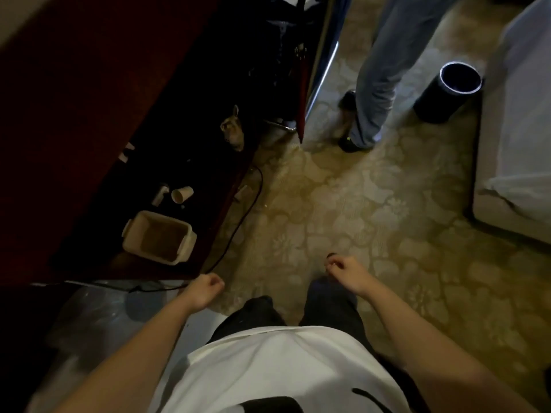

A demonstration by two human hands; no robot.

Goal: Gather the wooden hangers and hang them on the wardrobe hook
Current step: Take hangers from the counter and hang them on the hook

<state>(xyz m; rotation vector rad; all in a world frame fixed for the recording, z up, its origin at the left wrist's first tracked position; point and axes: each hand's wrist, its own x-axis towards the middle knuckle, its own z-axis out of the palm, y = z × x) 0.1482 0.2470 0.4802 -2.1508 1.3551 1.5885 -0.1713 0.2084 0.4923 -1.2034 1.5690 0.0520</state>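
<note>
No wooden hanger and no wardrobe hook shows in the head view. My left hand hangs low at the left over the carpet edge, its fingers loosely curled and holding nothing. My right hand hangs a little further forward at the right, fingers loosely curled too, with nothing in it. Both arms reach down past my white shirt. My legs and feet stand on the patterned carpet.
A dark red cabinet stands at the left with a beige tray, a paper cup and a black cable by it. Another person's legs stand ahead. A black bin and a bed are at the right.
</note>
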